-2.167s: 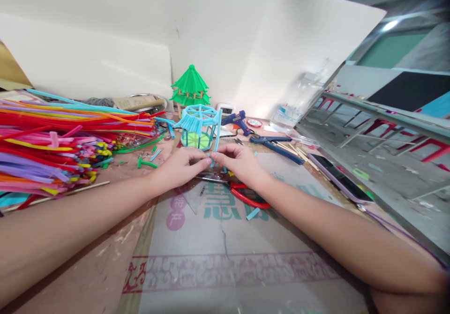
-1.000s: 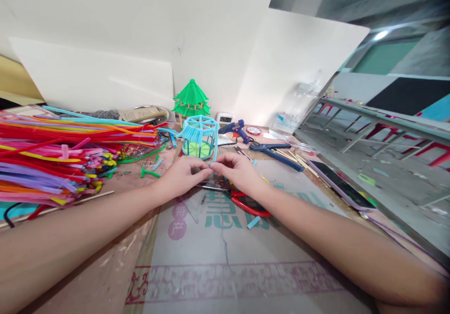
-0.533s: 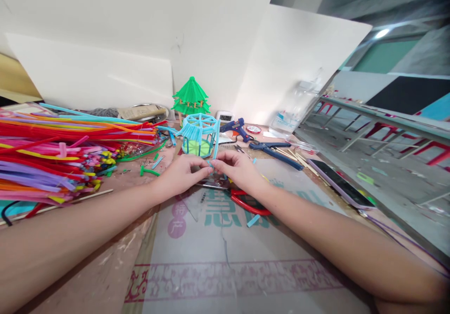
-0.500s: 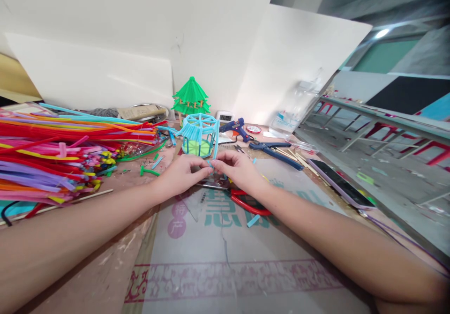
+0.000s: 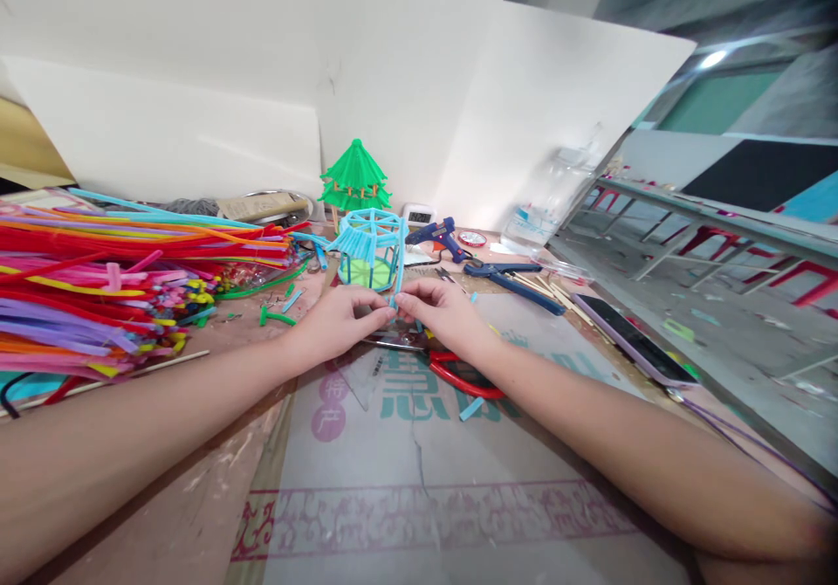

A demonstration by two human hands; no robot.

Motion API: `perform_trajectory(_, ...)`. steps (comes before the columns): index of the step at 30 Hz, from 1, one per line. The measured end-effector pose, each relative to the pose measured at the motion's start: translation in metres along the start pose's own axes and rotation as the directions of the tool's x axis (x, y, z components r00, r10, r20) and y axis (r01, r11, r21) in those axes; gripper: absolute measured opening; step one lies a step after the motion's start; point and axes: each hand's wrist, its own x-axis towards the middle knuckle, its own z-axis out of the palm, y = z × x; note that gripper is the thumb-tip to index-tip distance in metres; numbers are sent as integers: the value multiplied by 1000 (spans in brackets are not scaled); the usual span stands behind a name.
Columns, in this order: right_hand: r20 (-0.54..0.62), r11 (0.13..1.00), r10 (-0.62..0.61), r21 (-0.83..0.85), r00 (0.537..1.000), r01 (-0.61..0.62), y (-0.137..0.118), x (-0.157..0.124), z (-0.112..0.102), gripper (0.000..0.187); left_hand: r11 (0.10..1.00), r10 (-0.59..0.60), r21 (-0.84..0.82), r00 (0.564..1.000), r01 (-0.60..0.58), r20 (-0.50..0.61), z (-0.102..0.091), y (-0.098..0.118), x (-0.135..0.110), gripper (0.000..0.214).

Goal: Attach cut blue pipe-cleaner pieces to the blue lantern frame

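Both hands meet in the middle, fingertips pinched on a light blue pipe cleaner [image 5: 400, 262] that stands upright between them. My left hand [image 5: 346, 319] is closed with thumb against forefinger at its lower end. My right hand [image 5: 440, 314] pinches the same spot from the other side. Just behind them stands a small round pavilion frame [image 5: 367, 253] of blue pipe cleaners on a green base, part of its roof covered in blue strips. Red-handled scissors [image 5: 466, 377] lie below my right hand, their blades partly hidden under the hands.
Bundles of coloured pipe cleaners [image 5: 98, 279] fill the left side. Behind the pavilion rises a green tiered roof model [image 5: 357, 175]. A glue gun [image 5: 437, 236], blue-handled pliers [image 5: 514, 281], a phone [image 5: 632, 340] and a plastic bottle [image 5: 537, 209] lie or stand to the right.
Both hands stay pinched at nearly the same place. The upright light blue pipe cleaner has shifted very slightly left, and the view has moved a little.
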Motion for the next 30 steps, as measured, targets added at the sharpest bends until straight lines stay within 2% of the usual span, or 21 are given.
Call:
perform_trajectory(7,-7,999,-4,-47,1000,4,4,0,0,26,999,-7,45,1000,6,15,-1,1,0,28)
perform_trajectory(14,-35,989,-68,-134,997,62,11,0,0,24,995,82,46,996,-83,17,1,-5,1,29)
perform_trajectory(18,-16,976,-100,-194,995,95,6,0,1,24,998,50,45,999,-50,15,0,-3,1,30)
perform_trajectory(20,30,955,-146,-255,989,149,-2,-1,-4,19,999,20,33,1000,-21,8,0,0,0,31)
perform_trajectory(23,196,895,-170,-380,966,235,-24,-6,-22,18,999,-38,2,999,38,-10,-2,5,-1,32)
perform_trajectory(25,300,809,-114,-525,947,263,-43,-14,-39,23,996,-79,-33,997,79,-11,-2,7,-2,31)
perform_trajectory(28,451,707,-11,-627,892,326,-72,-30,-57,32,989,-116,-90,993,116,-4,-2,8,-3,31)
perform_trajectory(30,479,655,14,-668,878,354,-87,-40,-60,27,987,-124,-104,992,124,4,-2,7,-2,32)
